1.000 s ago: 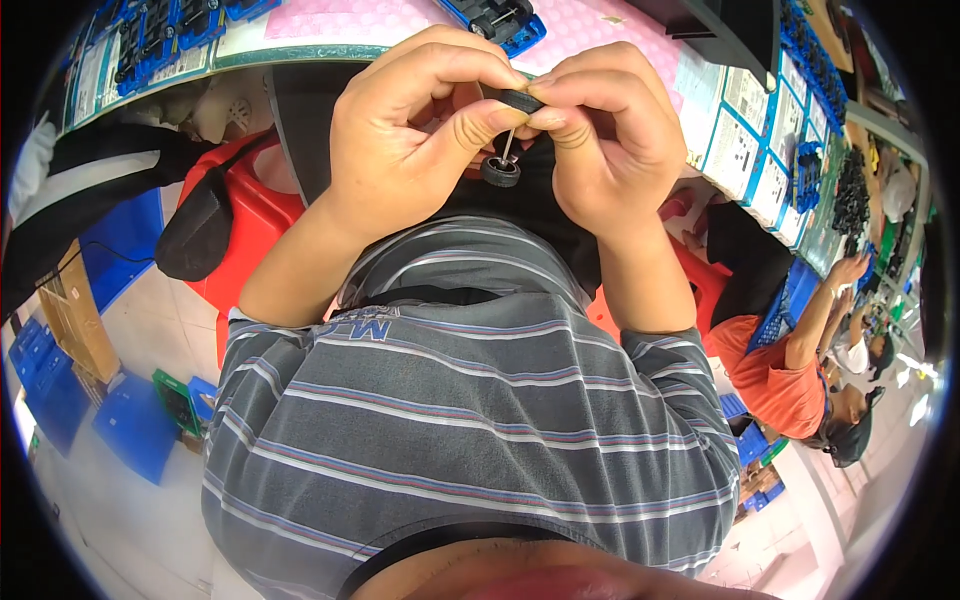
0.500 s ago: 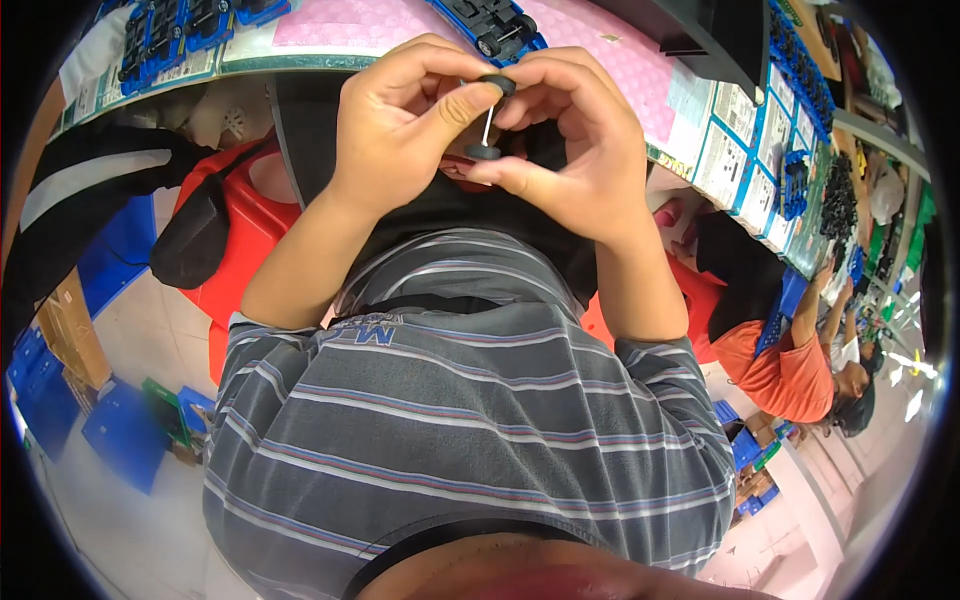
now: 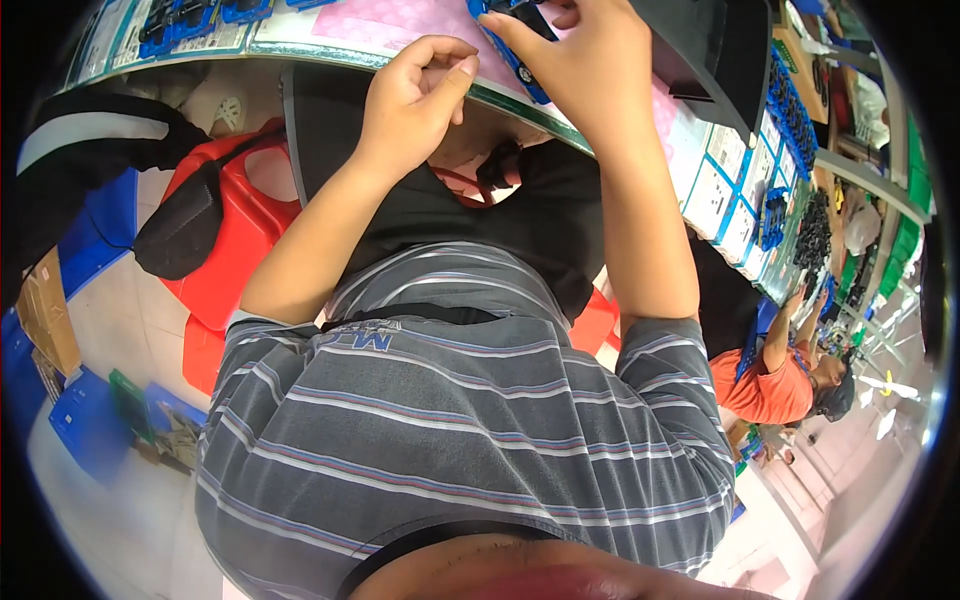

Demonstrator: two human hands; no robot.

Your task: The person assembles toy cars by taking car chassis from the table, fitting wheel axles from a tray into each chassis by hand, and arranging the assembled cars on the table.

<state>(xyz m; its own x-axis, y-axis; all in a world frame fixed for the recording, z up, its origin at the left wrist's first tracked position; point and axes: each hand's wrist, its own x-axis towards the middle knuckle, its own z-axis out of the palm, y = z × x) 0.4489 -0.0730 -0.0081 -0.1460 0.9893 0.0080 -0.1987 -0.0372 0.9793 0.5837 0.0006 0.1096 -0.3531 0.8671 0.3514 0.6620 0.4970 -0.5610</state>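
Car [image 3: 519, 69], blue, one: at the bench's [image 3: 320, 49] near edge, long axis slanting toward that edge and rightward; whether resting or lifted, you cannot tell. Your right hand [image 3: 597, 75], nearer: holding it, thumb along the left side, fingers opposite. Your left hand [image 3: 412, 100]: apart, by the near edge, fingers curled narrow, contents hidden if any; from it, the car lies rightward and farther in.
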